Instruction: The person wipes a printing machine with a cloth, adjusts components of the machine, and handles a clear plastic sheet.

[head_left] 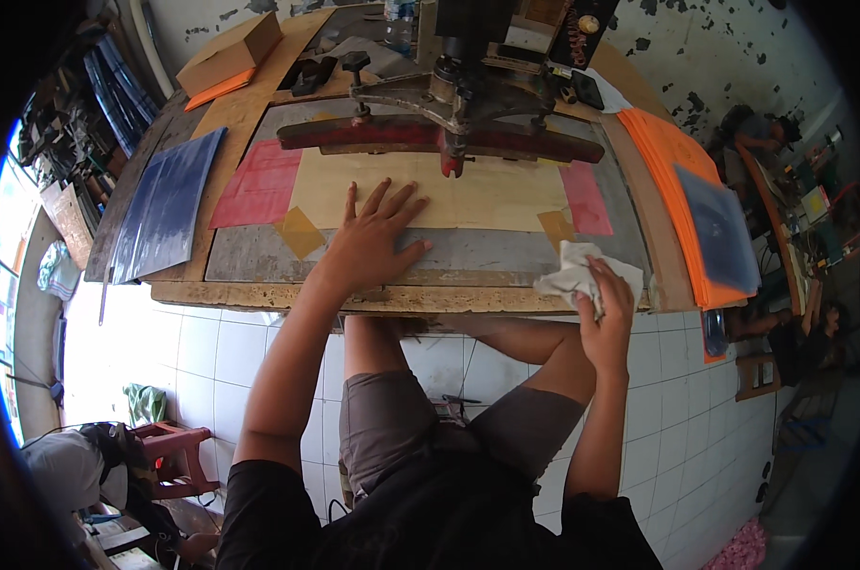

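Observation:
My left hand [380,237] lies flat with its fingers spread. It presses on a long cream sheet [477,198] and on the grey metal plate [259,255] below it. Pink pieces [255,182] flank the sheet at both ends, and tan tape [300,233] sits at its lower corners. In my right hand [608,309] a crumpled white cloth [582,270] is gripped, near the plate's front right corner. Over the sheet's far edge stands a press head with a red bar [534,142].
Dark blue clear-plastic sheets [169,204] lie at the left. Orange sheets [672,190] are stacked at the right, a clear sheet [719,228] on top. A cardboard box [228,55] stands far left, a phone [587,91] far right. Other people [767,133] sit to the right and lower left.

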Demonstrator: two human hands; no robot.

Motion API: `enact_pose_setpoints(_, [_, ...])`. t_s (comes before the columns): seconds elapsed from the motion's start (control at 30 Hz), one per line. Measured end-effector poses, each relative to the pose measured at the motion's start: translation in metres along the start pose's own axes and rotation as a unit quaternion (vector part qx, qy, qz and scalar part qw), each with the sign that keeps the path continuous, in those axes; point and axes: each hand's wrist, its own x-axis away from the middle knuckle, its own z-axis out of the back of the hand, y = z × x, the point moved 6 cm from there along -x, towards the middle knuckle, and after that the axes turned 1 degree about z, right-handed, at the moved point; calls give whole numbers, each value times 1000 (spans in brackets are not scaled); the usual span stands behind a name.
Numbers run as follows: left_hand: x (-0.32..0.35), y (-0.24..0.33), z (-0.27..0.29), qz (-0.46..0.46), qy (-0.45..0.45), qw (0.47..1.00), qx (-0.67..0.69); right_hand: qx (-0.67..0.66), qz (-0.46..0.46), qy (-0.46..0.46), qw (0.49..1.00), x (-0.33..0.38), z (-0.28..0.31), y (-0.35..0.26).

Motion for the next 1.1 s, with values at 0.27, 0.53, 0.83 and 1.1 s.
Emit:
enact_pose_setpoints(0.27, [-3,4,-1,14,-20,1000,-7,-129,200,-147,960,21,-81,-151])
enact_pose_setpoints(0.53, [2,-8,-2,2,-14,1000,5,-70,151,-114,980,23,-29,-56])
enact_pose_setpoints(0.83, [2,-7,-6,-7,17,1000,7,-37,-120,-154,980,24,77,86])
enact_pose_setpoints(1.1, [36,29,12,-7,53,998,-39,174,-86,70,978,-15,134,137])
